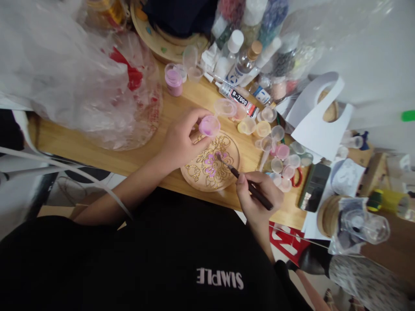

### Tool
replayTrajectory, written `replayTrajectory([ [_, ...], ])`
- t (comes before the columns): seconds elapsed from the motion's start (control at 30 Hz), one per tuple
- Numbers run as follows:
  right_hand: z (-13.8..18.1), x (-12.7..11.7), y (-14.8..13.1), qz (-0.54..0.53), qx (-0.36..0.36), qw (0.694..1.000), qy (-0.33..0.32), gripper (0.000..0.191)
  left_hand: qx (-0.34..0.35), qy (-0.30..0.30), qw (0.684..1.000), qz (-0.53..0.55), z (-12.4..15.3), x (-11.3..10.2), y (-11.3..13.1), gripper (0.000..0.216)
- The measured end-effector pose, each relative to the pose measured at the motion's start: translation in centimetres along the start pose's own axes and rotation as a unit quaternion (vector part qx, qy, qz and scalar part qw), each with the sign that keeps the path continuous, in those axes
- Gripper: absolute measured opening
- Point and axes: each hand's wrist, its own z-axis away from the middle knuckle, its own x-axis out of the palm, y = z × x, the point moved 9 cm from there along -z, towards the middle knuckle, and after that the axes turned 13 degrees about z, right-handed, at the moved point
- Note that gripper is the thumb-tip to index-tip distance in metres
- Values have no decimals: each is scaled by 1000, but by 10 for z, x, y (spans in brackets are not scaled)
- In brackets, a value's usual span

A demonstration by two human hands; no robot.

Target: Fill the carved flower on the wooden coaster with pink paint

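Note:
My left hand (184, 138) pinches a small clear cup of pink-purple paint (209, 125) above the far edge of a round wooden disc (191, 182). Gold raised outlines of flowers cover the disc, and some petals near its middle are filled with pink-purple. In my right hand (261, 194) is a dark-handled paintbrush (251, 190), its tip down at the petals. Whether the bristles touch the surface I cannot tell for certain. An open clear lid (225, 107) sits just beyond the cup.
A B-7000 glue tube (238, 98), bottles (244, 65) and another purple paint pot (174, 81) stand at the back. Several small paint cups (282, 151), red-handled scissors (297, 177) and a phone (314, 187) lie to the right. A large plastic bag (97, 95) fills the left.

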Motion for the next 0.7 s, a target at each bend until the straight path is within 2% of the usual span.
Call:
replayTrajectory([
  [0.17, 1, -1, 4, 1, 16, 1000, 2, 16, -23, -3, 1000, -14, 0, 1, -2, 35],
  [0.43, 0, -2, 4, -8, 16, 1000, 7, 16, 49, 6, 998, 24, -1, 2, 5, 33],
  [0.7, 0, -1, 2, -9, 5, 1000, 7, 18, 74, 16, 996, 42, 0, 0, 8, 31],
])
